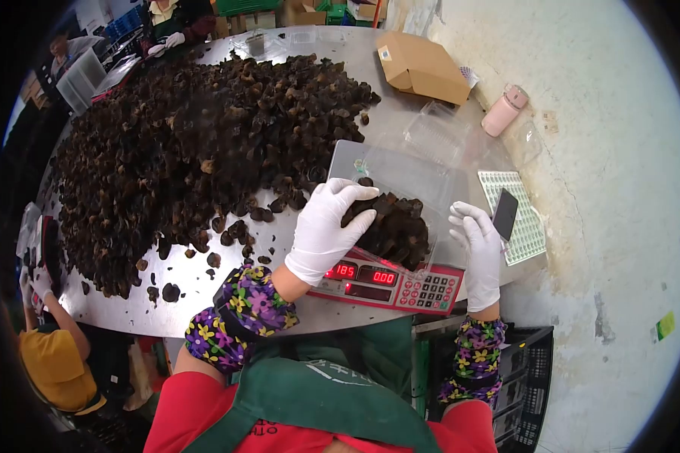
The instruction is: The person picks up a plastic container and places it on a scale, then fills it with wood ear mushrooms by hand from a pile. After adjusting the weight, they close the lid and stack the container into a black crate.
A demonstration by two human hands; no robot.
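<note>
A clear plastic box holding dark brown, fungus-like pieces [397, 230] rests on a digital scale [389, 287] with red lit digits. My left hand [331, 226], in a white glove, reaches over the box's left side, with thumb and fingers curved round a dark piece at the edge of the contents. To the right of the box is my right hand [477, 253], also gloved, its fingers bent and partly spread, with nothing visible in them. A large heap of the same dark pieces [196, 143] covers the table to the left, with loose ones near the scale.
At the back right are a cardboard box [423, 68], clear plastic trays [434, 136] and a pink bottle [505, 110]. A phone [505, 214] lies on a label sheet [527, 234] by the wall. Co-workers sit at the far left and top left.
</note>
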